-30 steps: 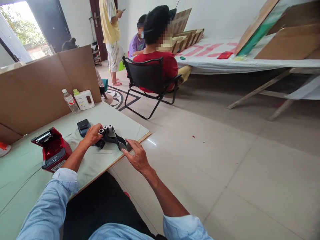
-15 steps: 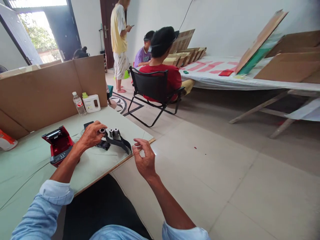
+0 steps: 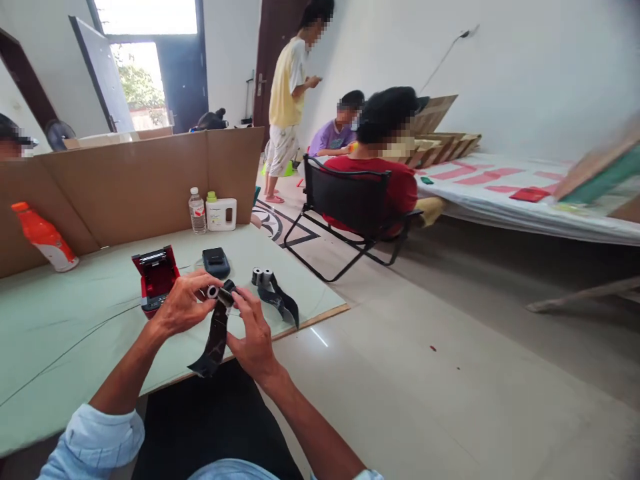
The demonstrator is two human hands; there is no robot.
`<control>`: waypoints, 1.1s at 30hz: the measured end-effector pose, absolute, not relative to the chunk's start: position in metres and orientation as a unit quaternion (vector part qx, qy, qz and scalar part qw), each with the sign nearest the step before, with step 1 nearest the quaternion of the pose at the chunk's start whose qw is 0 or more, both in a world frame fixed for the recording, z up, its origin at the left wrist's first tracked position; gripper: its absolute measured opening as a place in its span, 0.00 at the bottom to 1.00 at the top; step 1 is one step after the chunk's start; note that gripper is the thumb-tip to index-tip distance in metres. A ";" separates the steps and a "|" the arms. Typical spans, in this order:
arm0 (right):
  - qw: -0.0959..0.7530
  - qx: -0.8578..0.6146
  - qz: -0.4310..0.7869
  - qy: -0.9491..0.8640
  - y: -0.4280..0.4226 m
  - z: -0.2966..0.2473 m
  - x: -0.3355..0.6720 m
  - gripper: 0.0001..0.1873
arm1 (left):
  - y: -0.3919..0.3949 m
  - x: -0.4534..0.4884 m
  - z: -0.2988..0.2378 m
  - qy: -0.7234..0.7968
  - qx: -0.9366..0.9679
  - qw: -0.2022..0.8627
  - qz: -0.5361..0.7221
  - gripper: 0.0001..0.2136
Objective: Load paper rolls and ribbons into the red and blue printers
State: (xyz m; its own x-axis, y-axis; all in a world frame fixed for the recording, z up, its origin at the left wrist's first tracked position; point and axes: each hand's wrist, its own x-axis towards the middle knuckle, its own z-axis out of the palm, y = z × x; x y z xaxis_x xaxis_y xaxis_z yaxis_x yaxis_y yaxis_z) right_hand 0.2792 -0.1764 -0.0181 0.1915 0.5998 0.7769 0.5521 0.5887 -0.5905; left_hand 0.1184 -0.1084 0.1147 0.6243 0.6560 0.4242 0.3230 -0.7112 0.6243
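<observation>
My left hand [image 3: 184, 305] pinches a small paper roll [image 3: 213, 292] with a white-ringed core, held above the front edge of the table. A loose black strip [image 3: 215, 340] hangs from the roll, its end curling down to the left. My right hand [image 3: 255, 337] grips the dark upper part of the roll from the other side, fingers closed on it. Just behind my left hand stands a red and black printer [image 3: 155, 270] with its lid raised. Two similar rolls [image 3: 263, 275] stand to the right, their black tails [image 3: 280, 303] trailing toward the table edge.
A dark box-like device [image 3: 216, 262] lies behind my hands. A water bottle [image 3: 197, 212], a white jug [image 3: 221, 213] and an orange bottle [image 3: 47, 239] stand along the cardboard screen [image 3: 150, 190]. Beyond the table, a person sits in a black folding chair [image 3: 345, 200].
My left hand has lifted one roll away from the other two and brought it toward me. My right hand has come in from the right and closed on it. The view has turned left.
</observation>
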 end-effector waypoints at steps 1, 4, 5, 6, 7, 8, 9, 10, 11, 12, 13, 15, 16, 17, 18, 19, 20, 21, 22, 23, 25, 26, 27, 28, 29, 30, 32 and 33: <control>0.627 -0.436 0.017 -0.645 -0.177 -0.019 0.271 0.33 | -0.113 0.111 0.107 0.296 0.857 0.258 0.332 0.12; 0.618 -0.397 0.055 -0.676 -0.176 -0.027 0.255 0.23 | -0.126 0.085 0.083 0.350 0.831 0.264 0.343 0.09; 0.617 -0.382 0.073 -0.684 -0.174 -0.028 0.252 0.19 | -0.129 0.077 0.076 0.366 0.821 0.268 0.346 0.08; 0.617 -0.368 0.090 -0.690 -0.170 -0.029 0.249 0.16 | -0.131 0.068 0.070 0.379 0.813 0.273 0.348 0.07; 0.618 -0.353 0.106 -0.694 -0.164 -0.028 0.247 0.13 | -0.131 0.060 0.066 0.389 0.806 0.275 0.352 0.08; 0.619 -0.340 0.121 -0.698 -0.157 -0.025 0.245 0.12 | -0.130 0.052 0.063 0.397 0.800 0.274 0.357 0.08; 0.613 -0.330 0.140 -0.704 -0.149 -0.020 0.243 0.10 | -0.127 0.046 0.062 0.403 0.796 0.268 0.364 0.09; 0.603 -0.321 0.158 -0.712 -0.139 -0.014 0.241 0.10 | -0.121 0.039 0.062 0.410 0.792 0.260 0.371 0.10; 0.586 -0.321 0.177 -0.722 -0.128 -0.006 0.239 0.10 | -0.114 0.034 0.063 0.419 0.787 0.249 0.377 0.11; 0.566 -0.322 0.188 -0.736 -0.117 0.003 0.237 0.10 | -0.105 0.029 0.065 0.430 0.782 0.239 0.382 0.11; 0.542 -0.324 0.196 -0.751 -0.106 0.013 0.236 0.10 | -0.096 0.025 0.067 0.444 0.777 0.227 0.384 0.11; 0.486 -0.343 0.205 -0.777 -0.083 0.030 0.233 0.10 | -0.076 0.018 0.070 0.472 0.769 0.204 0.380 0.10; 0.464 -0.356 0.206 -0.785 -0.073 0.037 0.231 0.10 | -0.067 0.016 0.071 0.481 0.767 0.197 0.376 0.10; 0.447 -0.364 0.209 -0.790 -0.064 0.042 0.230 0.11 | -0.059 0.013 0.070 0.487 0.766 0.192 0.373 0.10; 0.434 -0.372 0.212 -0.793 -0.056 0.046 0.229 0.11 | -0.052 0.011 0.069 0.490 0.766 0.191 0.370 0.10; 0.423 -0.377 0.216 -0.795 -0.049 0.049 0.227 0.11 | -0.045 0.009 0.067 0.492 0.766 0.191 0.367 0.10; 0.414 -0.381 0.220 -0.797 -0.043 0.050 0.226 0.11 | -0.041 0.008 0.065 0.496 0.764 0.192 0.365 0.10; 0.403 -0.385 0.223 -0.800 -0.038 0.049 0.224 0.12 | -0.037 0.006 0.062 0.501 0.763 0.193 0.360 0.10; 0.390 -0.389 0.224 -0.804 -0.034 0.048 0.223 0.12 | -0.034 0.005 0.060 0.507 0.762 0.194 0.353 0.10; 0.378 -0.393 0.223 -0.808 -0.030 0.047 0.221 0.12 | -0.032 0.004 0.058 0.514 0.762 0.195 0.342 0.09; 0.353 -0.400 0.217 -0.817 -0.025 0.044 0.218 0.13 | -0.030 0.002 0.056 0.531 0.767 0.181 0.312 0.09; 0.343 -0.402 0.213 -0.822 -0.023 0.042 0.216 0.13 | -0.029 0.001 0.056 0.540 0.770 0.168 0.296 0.09; 0.334 -0.404 0.209 -0.826 -0.021 0.040 0.215 0.14 | -0.028 0.000 0.056 0.548 0.773 0.155 0.279 0.09; 0.328 -0.404 0.204 -0.829 -0.019 0.039 0.214 0.14 | -0.028 0.000 0.057 0.555 0.776 0.144 0.263 0.09; 0.322 -0.405 0.198 -0.832 -0.018 0.038 0.214 0.14 | -0.027 0.000 0.058 0.561 0.778 0.137 0.248 0.09; 0.316 -0.406 0.192 -0.835 -0.017 0.037 0.213 0.15 | -0.026 0.000 0.059 0.565 0.779 0.136 0.235 0.10; 0.305 -0.411 0.180 -0.840 -0.015 0.035 0.212 0.15 | -0.025 0.002 0.061 0.571 0.780 0.137 0.214 0.10; 0.299 -0.413 0.175 -0.842 -0.014 0.035 0.212 0.15 | -0.024 0.003 0.062 0.573 0.782 0.133 0.206 0.10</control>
